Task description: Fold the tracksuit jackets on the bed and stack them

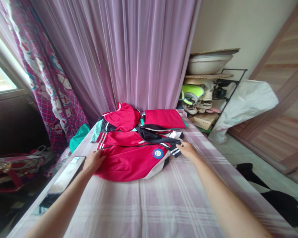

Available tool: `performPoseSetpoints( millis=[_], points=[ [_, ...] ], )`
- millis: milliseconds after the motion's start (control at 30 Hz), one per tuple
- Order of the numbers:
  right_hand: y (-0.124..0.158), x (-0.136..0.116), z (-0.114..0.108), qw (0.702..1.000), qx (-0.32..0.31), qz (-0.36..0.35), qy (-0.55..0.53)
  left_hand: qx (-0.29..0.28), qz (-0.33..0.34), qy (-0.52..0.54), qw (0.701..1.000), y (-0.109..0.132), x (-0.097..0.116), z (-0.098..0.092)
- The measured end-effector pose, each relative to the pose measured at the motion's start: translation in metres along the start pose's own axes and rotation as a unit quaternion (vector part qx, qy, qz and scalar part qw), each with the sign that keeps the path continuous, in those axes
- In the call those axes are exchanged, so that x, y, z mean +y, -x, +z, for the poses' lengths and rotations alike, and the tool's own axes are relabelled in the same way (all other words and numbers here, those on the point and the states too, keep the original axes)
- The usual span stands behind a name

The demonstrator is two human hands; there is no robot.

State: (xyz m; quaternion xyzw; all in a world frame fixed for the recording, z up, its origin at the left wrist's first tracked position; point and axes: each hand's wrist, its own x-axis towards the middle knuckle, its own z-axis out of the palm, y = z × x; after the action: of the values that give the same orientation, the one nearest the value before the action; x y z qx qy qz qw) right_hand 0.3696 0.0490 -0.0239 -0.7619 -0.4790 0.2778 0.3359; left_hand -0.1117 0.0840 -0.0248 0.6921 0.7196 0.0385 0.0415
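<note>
A red jacket (129,162) with navy and white parts and a round blue badge lies spread on the bed sheet in front of me. My left hand (94,160) is closed on its left edge, just below a white-striped red part. With bent fingers, my right hand (188,150) pinches the end of a dark striped sleeve (172,145) on the jacket's right side. Behind the jacket sit a loosely bunched red garment (125,116) and, to its right, a neatly folded red garment (164,119). Both hands' fingertips are partly hidden.
A phone (64,175) lies by my left forearm on the plaid sheet (164,205). Purple curtains (139,53) hang behind the bed. To the right stand a shoe rack (228,99) topped by a basin (208,62), and a white plastic bag (248,102). Black cloth (280,201) lies on the floor.
</note>
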Motion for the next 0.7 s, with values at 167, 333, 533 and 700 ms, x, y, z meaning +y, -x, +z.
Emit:
performPoseSetpoints(
  millis=[167,333,533,700],
  points=[
    [0.011,-0.018,-0.048,0.992,-0.105,0.028,-0.058,-0.026,0.057,0.011,0.998,0.002,0.000,-0.019],
    [-0.007,-0.108,-0.070,0.954,-0.294,-0.026,-0.048,-0.041,0.075,0.008,0.996,-0.001,0.001,-0.034],
    [-0.078,-0.210,-0.053,0.919,0.014,-0.260,-0.296,-0.033,0.059,0.036,0.997,-0.005,-0.002,-0.032],
    [-0.087,-0.146,-0.031,0.981,0.032,-0.189,-0.002,-0.013,0.012,0.074,0.997,-0.007,-0.023,-0.017]
  ],
)
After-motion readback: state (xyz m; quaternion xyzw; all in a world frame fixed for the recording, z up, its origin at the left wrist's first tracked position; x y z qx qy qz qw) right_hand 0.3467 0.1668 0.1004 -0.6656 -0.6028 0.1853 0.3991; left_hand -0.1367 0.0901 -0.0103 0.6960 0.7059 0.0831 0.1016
